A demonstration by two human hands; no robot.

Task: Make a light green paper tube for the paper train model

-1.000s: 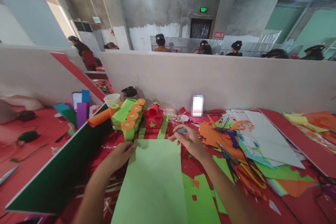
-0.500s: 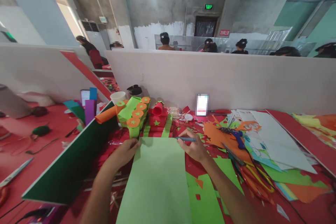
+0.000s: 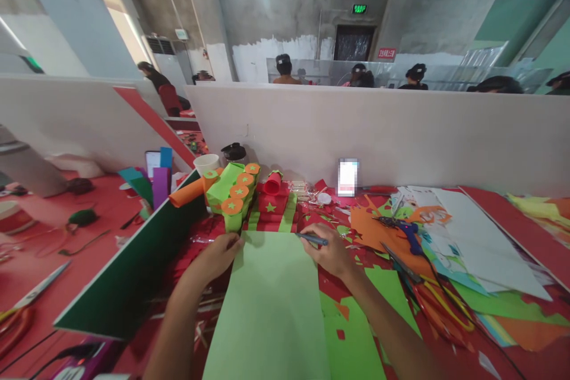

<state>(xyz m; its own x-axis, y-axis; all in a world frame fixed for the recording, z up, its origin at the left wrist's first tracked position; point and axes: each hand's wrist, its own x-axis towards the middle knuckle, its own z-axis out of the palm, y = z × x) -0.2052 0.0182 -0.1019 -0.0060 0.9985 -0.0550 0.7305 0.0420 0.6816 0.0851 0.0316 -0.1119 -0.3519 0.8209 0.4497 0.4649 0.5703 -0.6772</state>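
A large pale green sheet of paper [image 3: 271,303] lies in front of me. My left hand [image 3: 221,256] pinches its far left corner, thumb and fingers closed at the edge. Near the far right corner, my right hand [image 3: 332,254] grips a grey-blue pen [image 3: 315,239], its tip close to the sheet's far edge; whether it touches the paper I cannot tell. Just beyond the sheet stands a papercraft model with a bright green body [image 3: 227,181], orange discs with green stars, and a red section [image 3: 269,205] with green strips.
Scissors [image 3: 403,264] and other tools lie on orange and green scraps at right, beside white sheets [image 3: 474,234]. A dark green board [image 3: 120,273] leans at left. More scissors [image 3: 42,288] rest beyond it. A phone [image 3: 348,178] stands against the white partition [image 3: 378,136]; people sit behind it.
The whole view has shifted slightly to the right across the picture. The pen now tilts more steeply in my right hand. My left hand keeps its place at the sheet's corner.
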